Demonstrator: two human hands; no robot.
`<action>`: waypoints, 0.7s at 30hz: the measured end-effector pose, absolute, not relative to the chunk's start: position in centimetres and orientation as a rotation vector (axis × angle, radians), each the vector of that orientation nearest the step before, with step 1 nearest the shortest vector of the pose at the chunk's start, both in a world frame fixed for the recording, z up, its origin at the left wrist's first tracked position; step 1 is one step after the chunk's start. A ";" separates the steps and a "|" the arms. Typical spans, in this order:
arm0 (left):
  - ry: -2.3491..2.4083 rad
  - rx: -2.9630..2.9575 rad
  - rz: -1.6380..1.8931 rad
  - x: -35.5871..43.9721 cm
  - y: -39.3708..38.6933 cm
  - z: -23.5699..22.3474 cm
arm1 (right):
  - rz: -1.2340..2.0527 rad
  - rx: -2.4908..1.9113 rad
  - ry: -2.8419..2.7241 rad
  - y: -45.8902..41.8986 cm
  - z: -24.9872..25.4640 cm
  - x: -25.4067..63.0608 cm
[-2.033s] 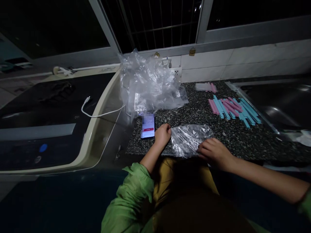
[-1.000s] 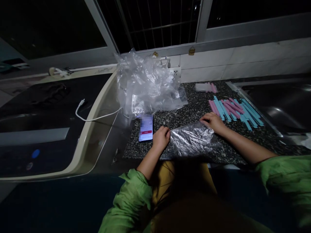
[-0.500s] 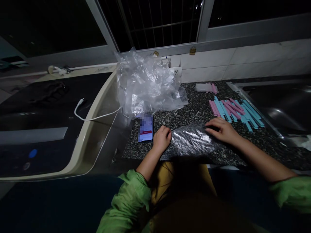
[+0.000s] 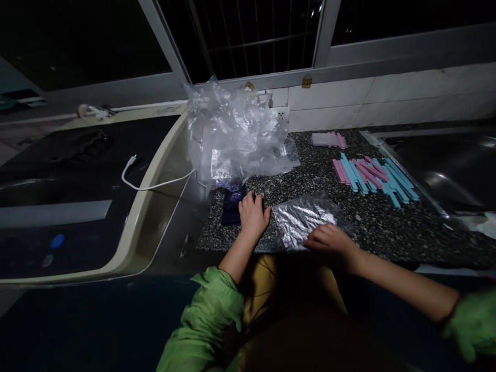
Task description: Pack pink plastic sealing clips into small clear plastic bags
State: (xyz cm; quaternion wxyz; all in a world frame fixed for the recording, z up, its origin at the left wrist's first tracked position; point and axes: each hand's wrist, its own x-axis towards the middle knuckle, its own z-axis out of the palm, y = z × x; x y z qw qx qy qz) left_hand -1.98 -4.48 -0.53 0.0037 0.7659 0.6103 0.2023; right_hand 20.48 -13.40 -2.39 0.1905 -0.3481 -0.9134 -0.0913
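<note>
A clear plastic bag lies flat and crinkled on the dark speckled counter in front of me. My right hand rests on its near right part, fingers stretched leftward over the film. Just left of the bag is my left hand, palm down with the fingers apart and nothing visible in them. Its fingertips are beside the right edge of a phone, whose screen is dark.
A heap of clear plastic bags stands behind the phone. Pink and blue strips lie in a pile at the right, before a sink. A small white-and-pink bundle is farther back. A washing machine with a white cable borders the left.
My right hand has moved left and nearer to me, from the bag's far right corner onto its near part. My left hand's fingers have spread and reach slightly forward. The phone screen went dark.
</note>
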 end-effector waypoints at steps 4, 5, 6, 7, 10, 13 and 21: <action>1.863 2.447 0.660 -2.1 -4.1 -0.6 | -0.263 -1.027 -2.525 -14.0 -2.1 20.4; 1.805 2.477 0.689 -2.1 -4.0 -0.7 | -0.269 -1.036 -2.520 -14.1 -2.1 20.3; 1.729 2.507 0.713 -2.1 -4.1 -0.8 | -0.278 -1.043 -2.517 -14.2 -2.1 20.1; 1.647 2.531 0.730 -2.1 -4.1 -0.9 | -0.290 -1.046 -2.515 -14.2 -2.2 20.0; 1.483 2.568 0.744 -2.1 -4.2 -1.3 | -0.337 -1.050 -2.505 -14.1 -2.4 19.5; 1.453 2.570 0.777 -2.1 -4.2 -1.6 | -0.370 -1.054 -2.499 -13.7 -2.6 19.3; 1.289 2.570 0.811 -1.8 -4.0 -2.1 | -0.385 -1.001 -2.427 -13.1 -2.7 19.0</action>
